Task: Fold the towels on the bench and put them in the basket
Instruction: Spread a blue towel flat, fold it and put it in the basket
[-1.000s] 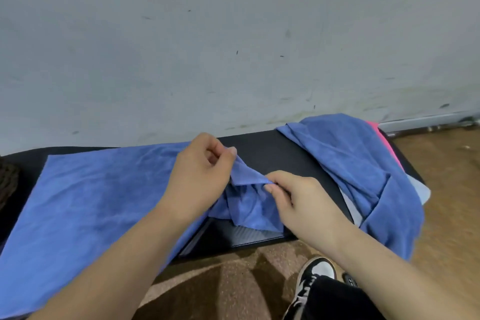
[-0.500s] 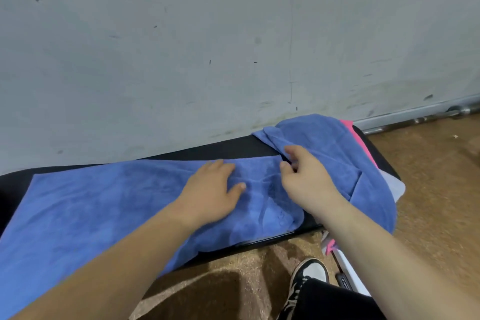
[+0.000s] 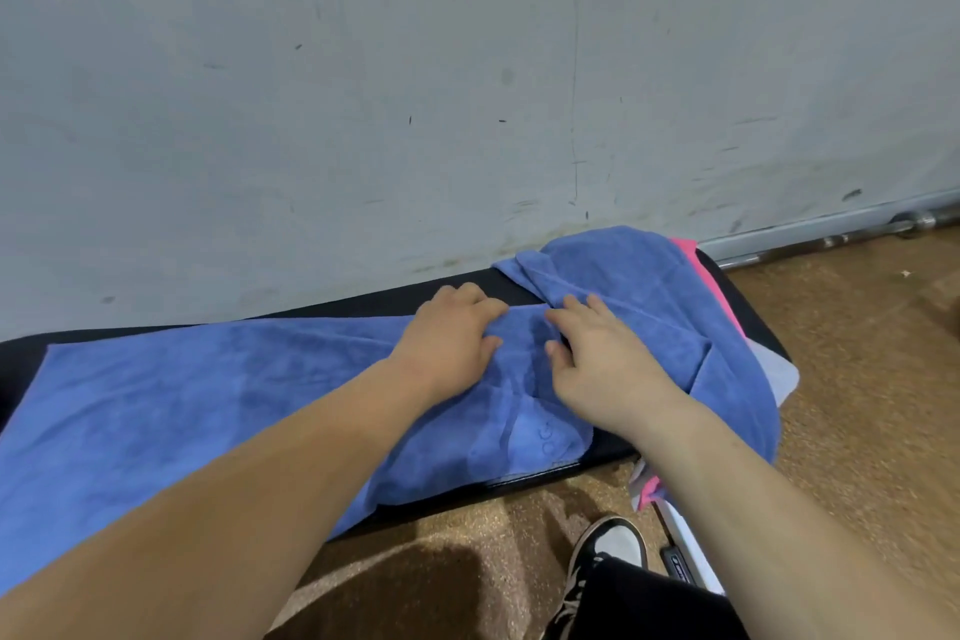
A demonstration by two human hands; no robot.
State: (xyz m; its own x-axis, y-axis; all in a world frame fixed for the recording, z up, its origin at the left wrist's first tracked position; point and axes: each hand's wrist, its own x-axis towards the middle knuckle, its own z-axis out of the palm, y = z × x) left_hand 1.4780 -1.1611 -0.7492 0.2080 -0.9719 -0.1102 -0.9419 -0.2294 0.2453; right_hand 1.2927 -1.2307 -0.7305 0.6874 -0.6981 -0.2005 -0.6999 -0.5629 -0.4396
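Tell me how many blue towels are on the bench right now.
2. One blue towel lies spread flat along the bench under both hands; a second blue towel is heaped at the right end. Others may hide underneath.

left hand [image 3: 451, 347] and right hand [image 3: 602, 363] flat on blue towel [image 3: 171, 405], black bench [image 3: 374, 299]

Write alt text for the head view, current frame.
Both hands, left hand and right hand, press flat on a blue towel spread along a black bench against a grey wall. More towels, blue over pink, are heaped at the bench's right end.
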